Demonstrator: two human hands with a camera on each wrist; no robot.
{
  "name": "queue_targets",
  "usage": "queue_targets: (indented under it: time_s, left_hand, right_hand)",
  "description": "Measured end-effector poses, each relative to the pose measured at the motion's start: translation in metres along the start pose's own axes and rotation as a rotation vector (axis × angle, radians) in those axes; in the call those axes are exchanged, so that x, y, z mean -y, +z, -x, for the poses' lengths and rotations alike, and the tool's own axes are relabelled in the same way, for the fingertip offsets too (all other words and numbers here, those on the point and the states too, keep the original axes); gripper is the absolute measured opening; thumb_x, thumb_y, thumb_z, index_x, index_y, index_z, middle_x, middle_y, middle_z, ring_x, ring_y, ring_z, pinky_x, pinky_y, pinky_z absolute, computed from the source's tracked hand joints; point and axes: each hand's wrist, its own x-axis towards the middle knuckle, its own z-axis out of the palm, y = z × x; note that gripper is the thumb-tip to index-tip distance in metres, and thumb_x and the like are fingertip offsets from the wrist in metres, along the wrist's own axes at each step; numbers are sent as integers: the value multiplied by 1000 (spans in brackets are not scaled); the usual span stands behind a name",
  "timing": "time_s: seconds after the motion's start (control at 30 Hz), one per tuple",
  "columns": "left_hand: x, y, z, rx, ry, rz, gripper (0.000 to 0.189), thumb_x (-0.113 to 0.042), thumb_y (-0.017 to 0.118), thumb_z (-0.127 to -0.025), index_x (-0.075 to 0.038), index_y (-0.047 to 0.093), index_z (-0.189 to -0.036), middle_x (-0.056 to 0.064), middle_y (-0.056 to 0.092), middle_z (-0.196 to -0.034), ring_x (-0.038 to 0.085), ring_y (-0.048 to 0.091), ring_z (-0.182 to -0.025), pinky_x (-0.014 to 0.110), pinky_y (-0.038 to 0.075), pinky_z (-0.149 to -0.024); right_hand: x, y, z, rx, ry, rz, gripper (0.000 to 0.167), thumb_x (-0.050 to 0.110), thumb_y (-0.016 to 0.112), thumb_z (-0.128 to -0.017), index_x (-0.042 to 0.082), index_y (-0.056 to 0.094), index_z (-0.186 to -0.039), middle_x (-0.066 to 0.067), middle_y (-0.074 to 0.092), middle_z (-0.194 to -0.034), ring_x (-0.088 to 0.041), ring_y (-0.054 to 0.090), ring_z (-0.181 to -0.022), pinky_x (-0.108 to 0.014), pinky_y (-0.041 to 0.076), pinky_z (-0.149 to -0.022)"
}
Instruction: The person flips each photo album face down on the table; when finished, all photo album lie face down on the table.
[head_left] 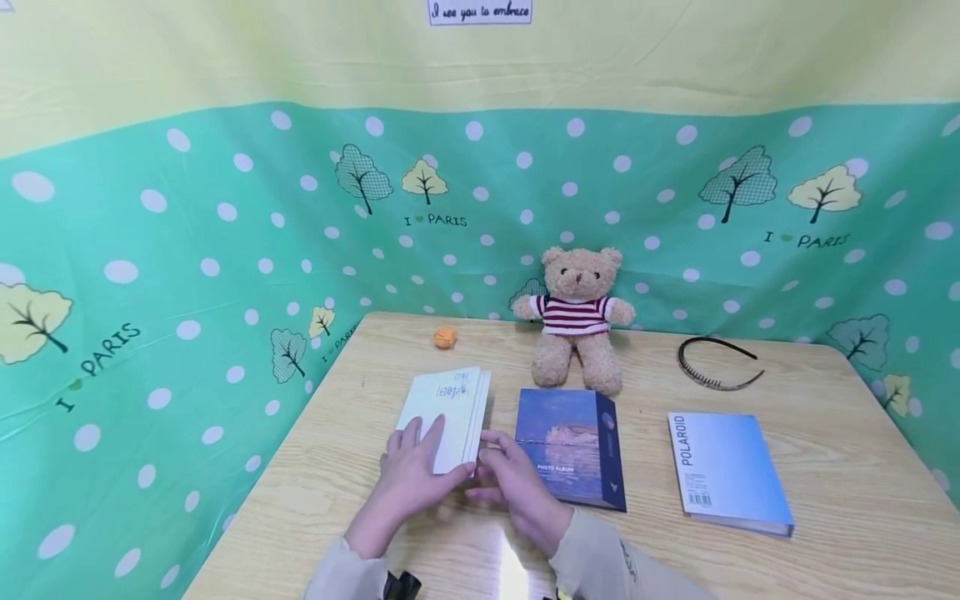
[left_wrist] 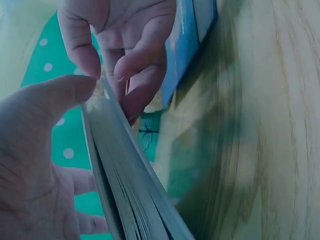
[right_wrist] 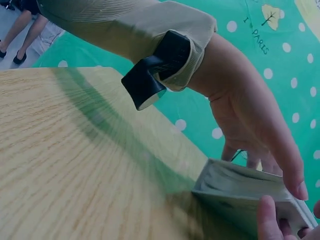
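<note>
A white book (head_left: pixel 450 408) with dark handwritten characters on its cover is held at the left of the table, page edges facing me. My left hand (head_left: pixel 412 467) grips it, fingers spread over the cover and thumb at the near corner. In the left wrist view, the thumb rests at the end of the pages (left_wrist: pixel 125 170). My right hand (head_left: pixel 517 483) holds the book's right edge with bent fingers, close by the left thumb. In the right wrist view, its fingers (right_wrist: pixel 267 215) show against the book's side.
A blue photo album (head_left: pixel 566 442) lies just right of my right hand, with a Polaroid album (head_left: pixel 727 467) farther right. Behind are a striped-shirt teddy bear (head_left: pixel 577 317), a small orange object (head_left: pixel 445 337) and a black headband (head_left: pixel 705 379). A polka-dot cloth (head_left: pixel 225 250) hangs around the table.
</note>
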Motion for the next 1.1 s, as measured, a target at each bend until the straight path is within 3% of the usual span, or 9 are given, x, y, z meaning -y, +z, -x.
queue_targets:
  time_s: [0.17, 0.3, 0.5, 0.73, 0.93, 1.1]
  left_hand:
    - [-4, -2, 1, -10, 10, 56, 92, -64, 69, -75, -9, 46, -144, 25, 41, -139, 44, 39, -121, 59, 43, -92]
    - [-6, -2, 3, -14, 22, 78, 97, -67, 71, -72, -7, 46, -143, 26, 43, -138, 45, 39, -122, 59, 43, -93]
    - [-8, -1, 4, -16, 15, 110, 107, -76, 68, -68, -8, 43, -146, 26, 40, -142, 46, 36, -126, 59, 42, -96]
    - [-12, 0, 1, -46, 16, 100, 109, -80, 65, -65, -9, 45, -145, 23, 45, -137, 41, 41, -118, 52, 45, -91]
    - [-18, -3, 1, -64, 15, 77, 99, -72, 71, -67, -10, 49, -142, 20, 51, -131, 36, 46, -111, 46, 46, -85]
    - [-23, -11, 2, -80, 43, 36, 87, -60, 73, -72, -5, 54, -137, 20, 58, -126, 36, 55, -104, 47, 50, -84]
  right_hand:
    - [3, 1, 1, 1, -13, -9, 45, 11, 44, -98, -2, 41, -140, -17, 63, -111, -18, 64, -81, -42, 59, -74]
    - [4, 1, 3, 1, -18, -23, 46, 13, 45, -99, -1, 41, -142, -18, 63, -111, -15, 64, -79, -41, 58, -77]
    - [6, 1, 4, 4, -31, -27, 46, 21, 45, -101, 2, 44, -142, -17, 61, -120, -15, 65, -81, -36, 56, -78]
    - [10, 4, 7, -15, -35, -32, 45, 24, 42, -103, 2, 43, -143, -16, 58, -120, -12, 62, -81, -35, 54, -83]
    - [10, 5, 8, -21, -34, -18, 46, 28, 40, -105, 3, 43, -144, -14, 53, -119, -11, 59, -81, -30, 53, -81]
    - [9, 5, 6, -14, -44, -22, 44, 21, 40, -103, 3, 44, -143, -15, 57, -121, -12, 61, -85, -29, 53, -79]
